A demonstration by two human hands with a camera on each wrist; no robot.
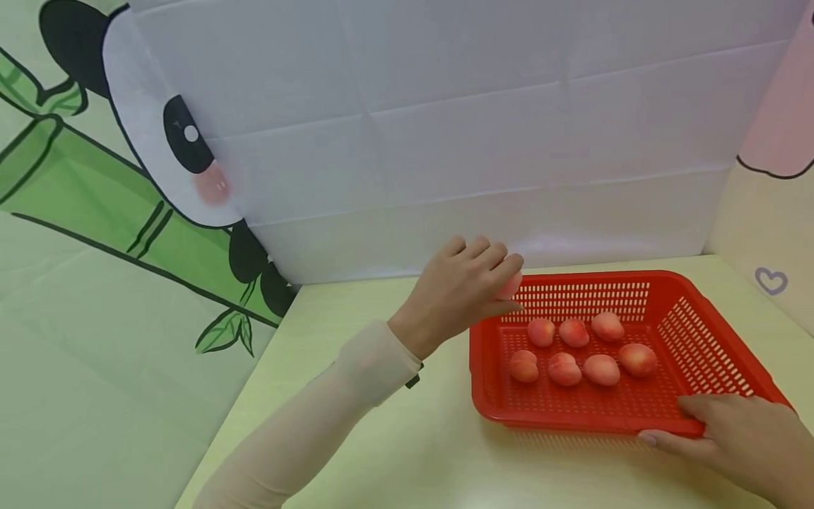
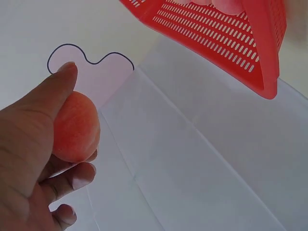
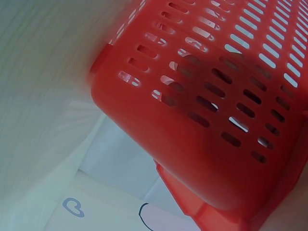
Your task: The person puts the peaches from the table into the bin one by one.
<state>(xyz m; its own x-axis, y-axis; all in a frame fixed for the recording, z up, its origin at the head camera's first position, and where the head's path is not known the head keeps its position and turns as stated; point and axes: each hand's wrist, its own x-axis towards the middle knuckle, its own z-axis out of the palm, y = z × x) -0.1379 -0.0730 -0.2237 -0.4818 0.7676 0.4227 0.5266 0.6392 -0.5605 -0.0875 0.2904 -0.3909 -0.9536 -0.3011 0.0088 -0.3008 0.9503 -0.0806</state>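
Observation:
My left hand [image 1: 461,290] holds a pinkish-red peach [image 1: 510,286] just above the back left corner of a red plastic basket [image 1: 572,420]. In the left wrist view, the thumb lies along one side of the held peach [image 2: 77,127] and curled fingers support the other. My right hand [image 1: 744,435] grips the basket's rim at the front right corner, thumb outside and fingers over the edge. Several peaches [image 1: 600,370] lie in two rough rows on the basket floor. The right wrist view shows mostly the slotted basket wall [image 3: 192,144]; the gripping fingers are hidden there.
The basket stands on a pale wood-look table [image 1: 394,452]. Behind it hangs a white cloth backdrop [image 1: 445,155] with a panda print, and green bamboo is printed at the left. At the right, a cream panel bears a small heart [image 1: 771,281].

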